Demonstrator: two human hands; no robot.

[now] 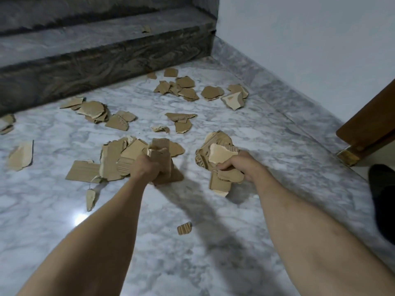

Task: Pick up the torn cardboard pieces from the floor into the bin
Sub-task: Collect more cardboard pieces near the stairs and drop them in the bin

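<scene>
left hand (pixel 145 166): clutching cardboard pieces (pixel 160 161) | right hand (pixel 237 165): clutching cardboard wad (pixel 215 154) | writing: unreadable

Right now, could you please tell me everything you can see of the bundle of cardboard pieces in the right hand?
The bundle of cardboard pieces is a thick clump of torn brown corrugated scraps, ragged-edged, with pale inner layers and ribbed fluting showing in places. The right hand grips it with fingers curled around its middle, so pieces fan out above and below the fist. It appears held just above the marble floor, its shadow beneath; whether the lowest piece touches the floor cannot be told.
</scene>
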